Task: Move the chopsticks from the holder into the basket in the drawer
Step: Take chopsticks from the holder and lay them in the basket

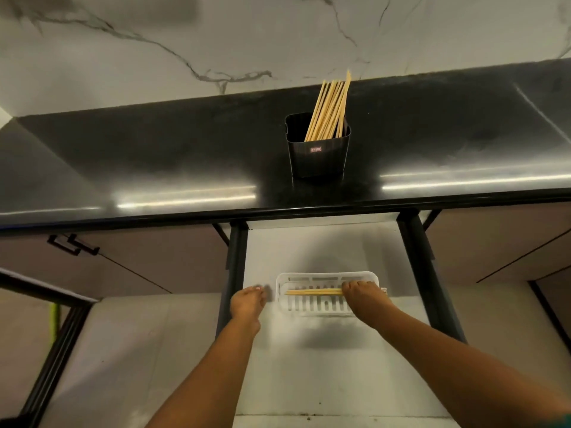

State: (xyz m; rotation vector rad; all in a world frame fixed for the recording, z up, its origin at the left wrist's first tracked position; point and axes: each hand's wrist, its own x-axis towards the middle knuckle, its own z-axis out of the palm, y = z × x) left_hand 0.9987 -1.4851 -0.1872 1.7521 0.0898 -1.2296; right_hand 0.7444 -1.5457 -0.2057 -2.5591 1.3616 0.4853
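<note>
Upper centre of the frame: black plastic chopstick holder [318,149] upright on a glossy black countertop [154,156], a small label on its near face. Inside it, a bundle of pale wooden chopsticks [329,111], leaning toward the right wall of the holder, tips fanning up past the rim against the white marble backsplash [154,57].

Lower centre: open drawer [324,366] with a white floor, framed by dark rails on both sides. Small white slotted basket [309,281] resting on the drawer floor in the middle of the frame. Across the basket, a few chopsticks [312,292] lying level, running left to right, their left ends near the basket's left wall.

Right hand [361,293] over the right part of the basket, fingers curled down and closed around the right ends of those lying chopsticks; whether gripping firmly or only resting on them cannot be told. Left hand [247,302] just left of the basket, close beside its left wall, not clearly touching it; fingers loosely bent and together, nothing in them. Both bare forearms reaching up from the bottom edge of the frame.

Left of centre, dark cabinet handles [72,244] below the counter edge. Far left, a thin green strip [55,321] behind a dark frame.
</note>
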